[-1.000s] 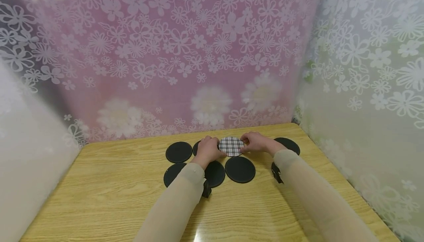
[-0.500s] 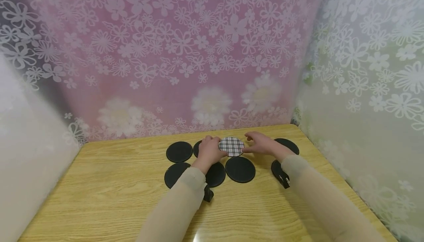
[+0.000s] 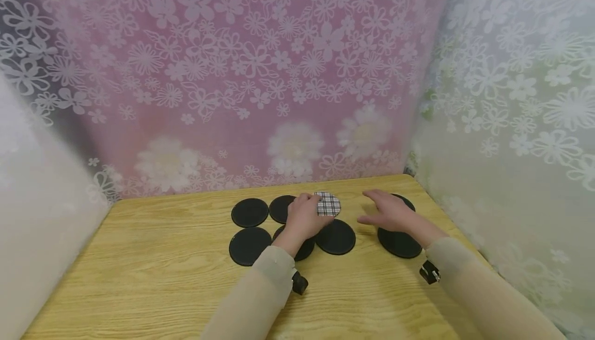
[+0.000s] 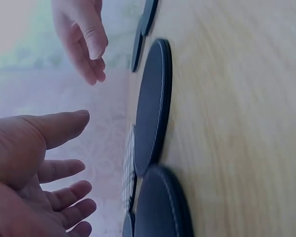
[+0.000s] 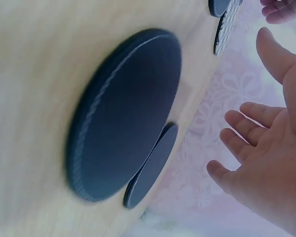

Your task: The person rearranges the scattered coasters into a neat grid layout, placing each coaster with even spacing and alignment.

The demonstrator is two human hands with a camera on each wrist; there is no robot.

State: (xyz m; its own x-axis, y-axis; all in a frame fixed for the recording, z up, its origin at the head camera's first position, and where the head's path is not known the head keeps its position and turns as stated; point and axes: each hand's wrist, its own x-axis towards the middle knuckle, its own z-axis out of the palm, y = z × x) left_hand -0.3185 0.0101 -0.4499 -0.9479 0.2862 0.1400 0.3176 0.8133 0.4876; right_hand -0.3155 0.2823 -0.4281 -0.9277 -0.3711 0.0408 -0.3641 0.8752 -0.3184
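A round coaster with a white and black plaid face (image 3: 329, 205) lies in the back row on the table. My left hand (image 3: 307, 217) hovers over its left side in the head view, fingers spread and loose, with nothing in its grasp; the left wrist view shows the palm and thumb above the coasters. In front of the plaid one lies a black coaster (image 3: 337, 237) with a stitched edge. My right hand (image 3: 389, 213) is raised over the right-hand pair, thumb and fingers apart and holding nothing. Of that pair, the front black coaster (image 5: 126, 116) shows in full in the right wrist view.
More black coasters lie to the left, among them a back-left coaster (image 3: 250, 212) and a front-left coaster (image 3: 250, 246). The wooden table (image 3: 153, 267) ends at a pink floral curtain (image 3: 260, 97) behind and a pale floral curtain (image 3: 506, 138) at right.
My right hand has left the plaid coaster's edge and moved right, over the right-hand pair. My left hand has shifted right and lies over more of the plaid coaster in view.
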